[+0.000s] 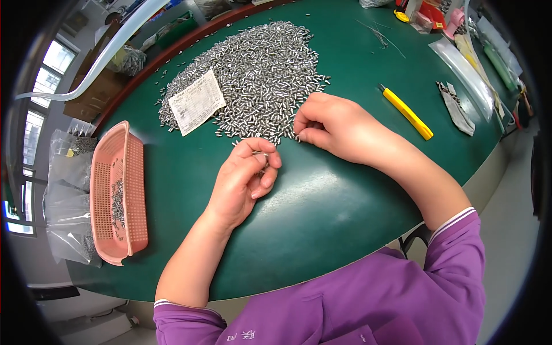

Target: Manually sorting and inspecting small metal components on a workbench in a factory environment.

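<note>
Most of the small metal pins (259, 69) lie heaped on the green tabletop (322, 207); few sit in the pink basket (118, 195), so sorting looks barely begun. The left hand (244, 175) pinches several pins; the right hand (330, 123), fingers curled, picks at the heap's edge.

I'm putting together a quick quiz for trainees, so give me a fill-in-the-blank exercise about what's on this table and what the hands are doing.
1. The heap of small metal pins lies on a table coloured ____.
2. The pink basket sits to the person's ____ side.
3. The left hand pinches a few pins, while the right hand rests at the heap's near ____.
4. The utility knife has a ____ handle.

Missing words: green; left; edge; yellow
</note>
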Motion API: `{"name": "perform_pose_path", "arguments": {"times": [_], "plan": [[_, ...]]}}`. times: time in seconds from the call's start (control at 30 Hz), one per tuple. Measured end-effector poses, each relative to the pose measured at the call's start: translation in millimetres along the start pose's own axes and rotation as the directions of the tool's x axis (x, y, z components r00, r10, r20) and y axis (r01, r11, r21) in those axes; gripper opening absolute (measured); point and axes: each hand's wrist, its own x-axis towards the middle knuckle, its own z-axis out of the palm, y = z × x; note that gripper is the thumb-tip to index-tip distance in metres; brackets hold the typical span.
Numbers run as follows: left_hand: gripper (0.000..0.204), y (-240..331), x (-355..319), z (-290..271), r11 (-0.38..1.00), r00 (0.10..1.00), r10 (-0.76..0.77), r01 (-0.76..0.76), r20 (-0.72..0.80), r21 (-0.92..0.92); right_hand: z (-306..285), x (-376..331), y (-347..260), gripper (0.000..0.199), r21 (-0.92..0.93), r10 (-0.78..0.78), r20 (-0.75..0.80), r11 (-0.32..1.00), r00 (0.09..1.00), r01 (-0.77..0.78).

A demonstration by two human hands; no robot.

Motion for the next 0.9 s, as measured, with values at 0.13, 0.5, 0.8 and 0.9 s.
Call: {"name": "perform_pose_path", "arguments": {"times": [0.13,0.5,0.8,0.9], "plan": [[0.02,0,-1,1,1.0,1.0,-0.014,0.014,0.007,0.02,-6,2,-23,0.01,0.488,0.138,0.16,0.85,0.977,-0.2],[0.014,-3,-1,3,0.994,1.0,-0.021,0.022,-0.005,0.111,1,2,-24,0.011,0.568,0.179,0.145,0.79,0.973,-0.231],[0.012,-2,0,3,0.994,1.0,0.003,-0.004,0.013,0.108,-1,-1,0,0.01,0.066,-0.002,0.0,0.998,1.0,0.002],[0.013,-2,0,3,0.995,1.0,0.005,-0.007,0.017,0.104,0,-3,0,0.009,0.01,-0.004,0.047,1.0,0.999,0.004]]}}
